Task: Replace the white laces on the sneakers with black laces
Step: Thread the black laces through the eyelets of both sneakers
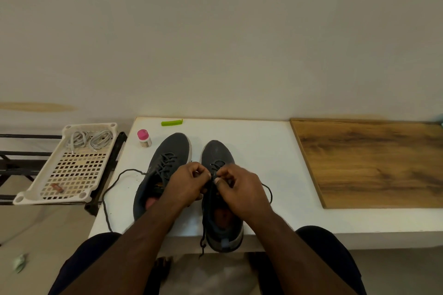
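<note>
I have 1 view only, from the camera worn on the person's head. It looks forward and steeply down, so the white tabletop (263, 151) fills the middle band and the bare wall takes the whole upper half. The wide-angle lens bows the tabletop's far edge and spreads the frame's corners. The camera sits close: both forearms enter from the bottom edge, and the left hand (189, 182) and right hand (242, 189) lie just below centre. The person's knees frame the bottom corners. At the left margin a white plastic tray (31, 195) shows beside the tabletop; at right, a wooden board (374, 165).
</note>
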A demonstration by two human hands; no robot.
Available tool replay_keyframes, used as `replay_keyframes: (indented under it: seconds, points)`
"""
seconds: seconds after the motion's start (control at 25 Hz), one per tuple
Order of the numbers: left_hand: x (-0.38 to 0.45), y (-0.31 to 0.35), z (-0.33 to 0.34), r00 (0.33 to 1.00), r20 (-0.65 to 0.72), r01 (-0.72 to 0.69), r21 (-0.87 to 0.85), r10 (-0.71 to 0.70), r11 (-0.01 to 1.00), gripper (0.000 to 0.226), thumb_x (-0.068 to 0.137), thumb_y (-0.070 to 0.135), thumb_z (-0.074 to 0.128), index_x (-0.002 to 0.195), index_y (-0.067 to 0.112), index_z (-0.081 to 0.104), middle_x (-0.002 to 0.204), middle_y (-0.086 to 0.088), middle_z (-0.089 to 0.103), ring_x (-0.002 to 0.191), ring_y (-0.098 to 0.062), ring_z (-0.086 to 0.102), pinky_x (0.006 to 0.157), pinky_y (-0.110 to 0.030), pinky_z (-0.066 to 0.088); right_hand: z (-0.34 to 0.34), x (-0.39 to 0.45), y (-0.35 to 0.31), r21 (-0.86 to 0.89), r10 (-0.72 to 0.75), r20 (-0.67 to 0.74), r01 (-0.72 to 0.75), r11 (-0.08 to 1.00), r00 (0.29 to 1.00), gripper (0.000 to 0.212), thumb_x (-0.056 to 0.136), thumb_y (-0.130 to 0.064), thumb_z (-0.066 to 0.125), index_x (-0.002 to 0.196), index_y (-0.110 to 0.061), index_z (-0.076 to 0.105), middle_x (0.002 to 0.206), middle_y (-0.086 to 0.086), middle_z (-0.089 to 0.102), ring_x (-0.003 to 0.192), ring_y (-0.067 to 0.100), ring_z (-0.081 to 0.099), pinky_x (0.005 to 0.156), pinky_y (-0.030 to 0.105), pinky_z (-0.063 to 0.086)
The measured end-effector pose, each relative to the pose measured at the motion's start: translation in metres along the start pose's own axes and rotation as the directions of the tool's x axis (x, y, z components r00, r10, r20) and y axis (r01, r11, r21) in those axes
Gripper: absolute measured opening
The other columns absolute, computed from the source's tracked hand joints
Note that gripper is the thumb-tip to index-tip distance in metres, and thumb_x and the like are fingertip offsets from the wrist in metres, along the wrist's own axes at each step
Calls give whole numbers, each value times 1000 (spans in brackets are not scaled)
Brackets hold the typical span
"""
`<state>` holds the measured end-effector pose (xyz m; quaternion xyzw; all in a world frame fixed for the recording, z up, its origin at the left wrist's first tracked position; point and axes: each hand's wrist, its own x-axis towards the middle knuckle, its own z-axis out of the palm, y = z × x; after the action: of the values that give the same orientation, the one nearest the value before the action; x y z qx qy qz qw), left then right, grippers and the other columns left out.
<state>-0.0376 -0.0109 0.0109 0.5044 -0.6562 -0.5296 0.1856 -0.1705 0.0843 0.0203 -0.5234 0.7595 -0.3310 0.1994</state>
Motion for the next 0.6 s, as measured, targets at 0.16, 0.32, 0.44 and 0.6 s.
replay_keyframes:
  seconds: [0.16,0.32,0.44,0.6]
  points:
    - [-3,0,-4,999,11,38,-65,-37,997,10,88,11,63,82,13,71,79,-15,73,69,-32,70,62,-39,50,9,-15,-7,-189,-91,147,119,975,985,34,97,-41,51,128,-35,61,117,-11,67,105,10,60,91,29,51]
    - [-7,8,-10,997,-63,-53,-21,51,998,15,91,12,59,80,14,68,79,0,75,74,-21,73,56,-30,50,14,-16,-9,-332,-65,118,101,938,991,31,99,-43,46,121,-26,60,113,-3,66,100,17,59,87,33,52]
    - [-8,13,-17,996,-92,-35,-179,19,983,15,97,11,51,89,4,61,88,2,77,74,-17,73,53,-26,43,18,-19,-11,-320,-80,64,97,943,995,33,99,-41,45,126,-28,58,111,-4,67,99,17,60,85,32,52]
    - [-11,15,-18,999,-33,3,-173,-9,985,14,97,12,50,93,4,61,92,-3,77,81,-16,74,60,-28,47,21,-21,-8,-349,-150,76,167,922,986,37,100,-42,42,133,-37,56,108,-6,65,98,17,58,82,31,50]
